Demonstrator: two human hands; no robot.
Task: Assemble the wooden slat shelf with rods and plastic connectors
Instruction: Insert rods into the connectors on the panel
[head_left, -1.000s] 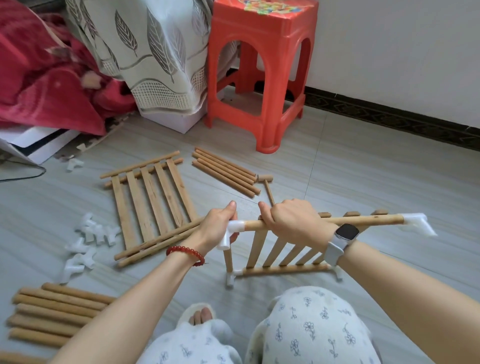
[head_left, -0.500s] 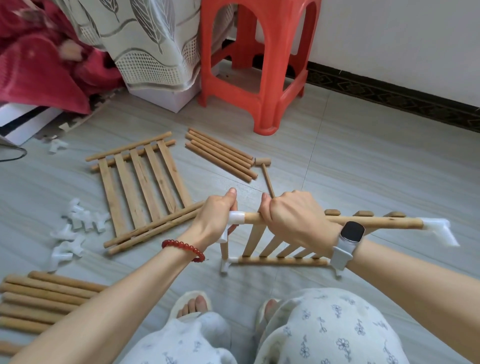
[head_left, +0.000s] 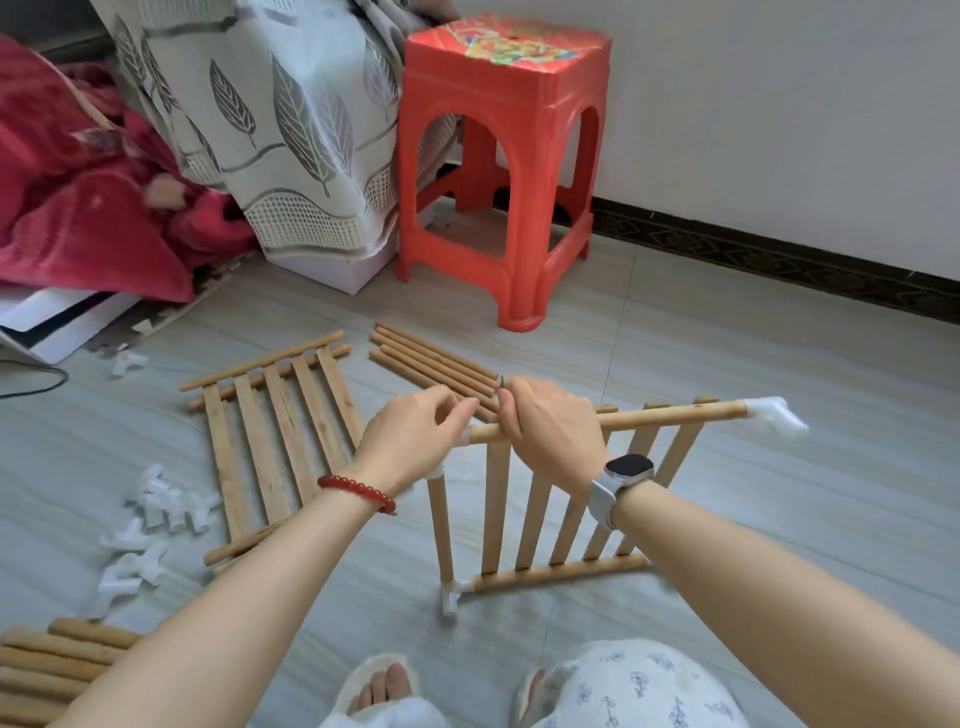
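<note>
A slat panel stands upright on the floor in front of me. My right hand grips its top rod near the left end. My left hand holds the white plastic connector at the panel's top left corner, fingers curled round it. A short vertical rod runs from that corner down to a white connector on the floor. Another white connector caps the top rod's right end. A second slat panel lies flat to the left.
Loose white connectors lie at the left, with a bundle of rods at the bottom left and more rods beyond my hands. A red plastic stool stands behind, beside a leaf-patterned cloth. My slippered feet are below.
The upright panel now shows more face-on to me and its top rod sits higher in view. Both hands stay at the top left corner; my left fingers have shifted on the connector.
</note>
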